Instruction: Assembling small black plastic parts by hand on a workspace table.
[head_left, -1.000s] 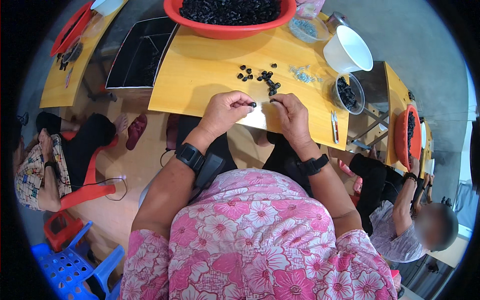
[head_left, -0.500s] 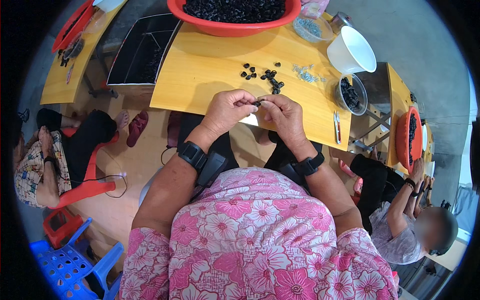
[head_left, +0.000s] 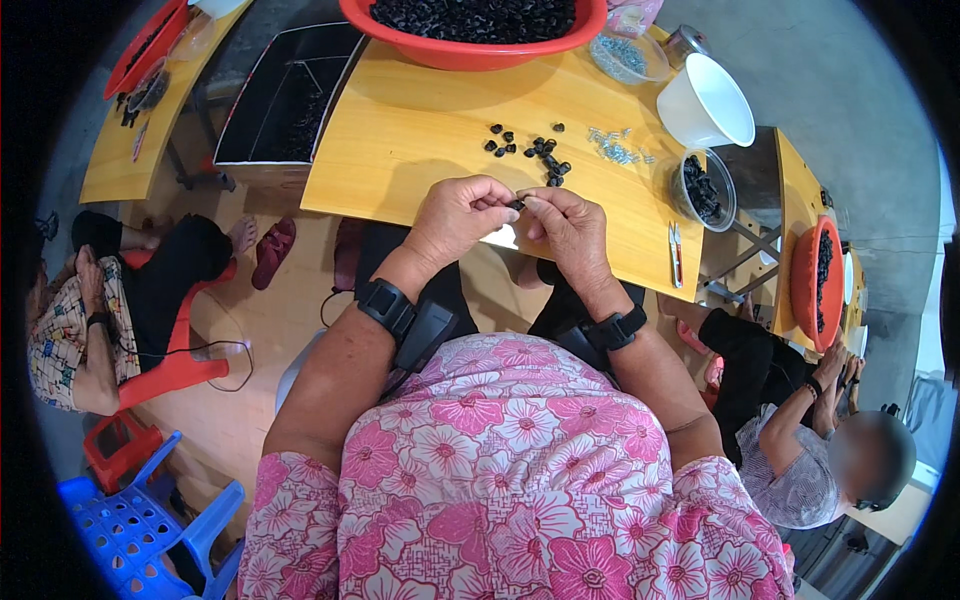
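Left hand [head_left: 455, 215] and right hand [head_left: 565, 225]: fingers pinched together on one small black plastic part [head_left: 517, 204], held above the near edge of the yellow wooden tabletop [head_left: 400, 150]. Step, seemingly: fitting it. Loose black parts [head_left: 535, 155] lie beyond; next needs fine alignment.

I see a yellow wooden table [head_left: 420, 140] in front of me. On it lie a red basin [head_left: 470, 50] of black parts, a scatter of loose black pieces [head_left: 530, 150], a small heap of screws [head_left: 612, 148], a white bowl [head_left: 705, 105], a clear tub [head_left: 700, 190] of black pieces, and tweezers [head_left: 676, 254] near its right edge.
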